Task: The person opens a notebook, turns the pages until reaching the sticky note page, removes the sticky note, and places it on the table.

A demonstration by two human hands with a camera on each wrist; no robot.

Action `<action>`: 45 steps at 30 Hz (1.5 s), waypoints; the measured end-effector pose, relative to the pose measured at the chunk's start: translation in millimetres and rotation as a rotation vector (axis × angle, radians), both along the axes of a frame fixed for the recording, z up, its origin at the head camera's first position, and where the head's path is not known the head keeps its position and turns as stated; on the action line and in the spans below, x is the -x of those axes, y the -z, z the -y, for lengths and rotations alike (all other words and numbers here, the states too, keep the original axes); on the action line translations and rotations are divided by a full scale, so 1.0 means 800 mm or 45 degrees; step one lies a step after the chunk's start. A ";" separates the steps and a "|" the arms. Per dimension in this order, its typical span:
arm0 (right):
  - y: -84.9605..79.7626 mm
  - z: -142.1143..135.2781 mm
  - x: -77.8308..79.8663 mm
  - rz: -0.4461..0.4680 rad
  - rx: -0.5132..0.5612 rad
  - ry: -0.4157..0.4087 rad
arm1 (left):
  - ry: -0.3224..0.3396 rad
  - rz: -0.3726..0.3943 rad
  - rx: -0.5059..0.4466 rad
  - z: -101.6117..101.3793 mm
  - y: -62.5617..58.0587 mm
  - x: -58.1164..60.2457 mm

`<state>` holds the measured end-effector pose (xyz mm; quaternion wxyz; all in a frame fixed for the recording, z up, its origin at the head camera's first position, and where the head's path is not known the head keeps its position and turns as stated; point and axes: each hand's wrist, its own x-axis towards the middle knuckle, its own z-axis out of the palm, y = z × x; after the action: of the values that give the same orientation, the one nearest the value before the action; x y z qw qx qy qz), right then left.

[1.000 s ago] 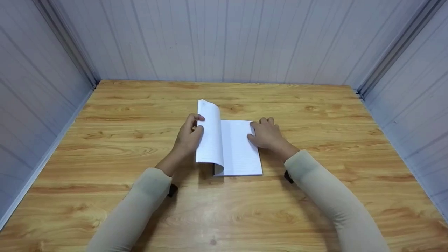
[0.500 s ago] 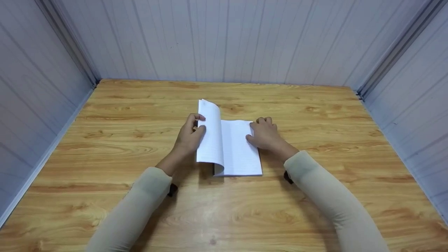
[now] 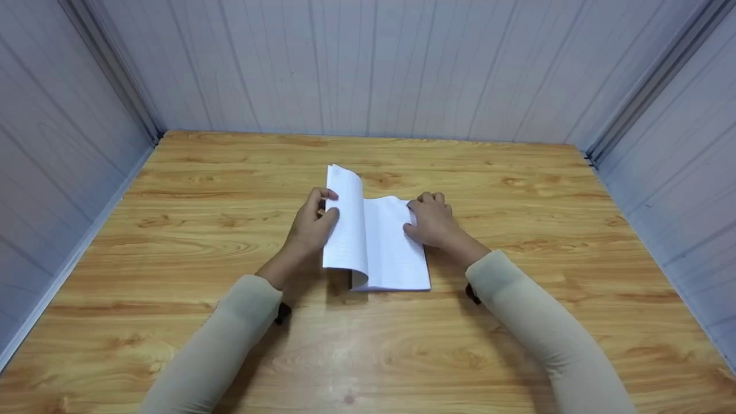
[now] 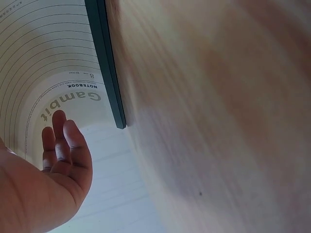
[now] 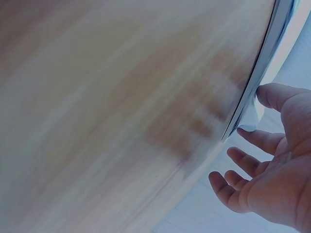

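A notebook [image 3: 398, 253] with white lined pages lies open on the table. My left hand [image 3: 310, 227] grips the raised left part [image 3: 345, 230], thumb on the page side and fingers behind, so it stands curved upward. In the left wrist view the outer cover [image 4: 53, 48] reads "Gambit NOTEBOOK", beside a dark green spine [image 4: 108, 68]. At the right edge my right hand [image 3: 434, 223] pinches paper between thumb and forefinger; the right wrist view shows a page corner [image 5: 250, 119] lifted there. The page bulges upward near its top. How many sheets are pinched, I cannot tell.
The notebook rests on a wood-grain table [image 3: 201, 230]. Pale panelled walls [image 3: 368, 69] rise at the back and on both sides. A small dark object [image 3: 283, 313] sits under the left cuff, and another dark object [image 3: 472, 294] under the right.
The right hand has shifted slightly left along the page edge, and the right page has gone from flat to bulging near its top. The left hand and raised pages have hardly moved.
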<state>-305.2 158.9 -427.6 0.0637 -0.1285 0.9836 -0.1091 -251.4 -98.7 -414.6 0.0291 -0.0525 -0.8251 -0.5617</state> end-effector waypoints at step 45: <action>-0.002 0.005 -0.009 -0.258 0.733 -0.502 | -0.010 0.034 -0.035 0.000 0.003 -0.001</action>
<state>-298.4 155.0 -425.8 -0.0532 -0.3386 0.8703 -0.3538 -250.8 -98.6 -416.9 0.0210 -0.0415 -0.8179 -0.5734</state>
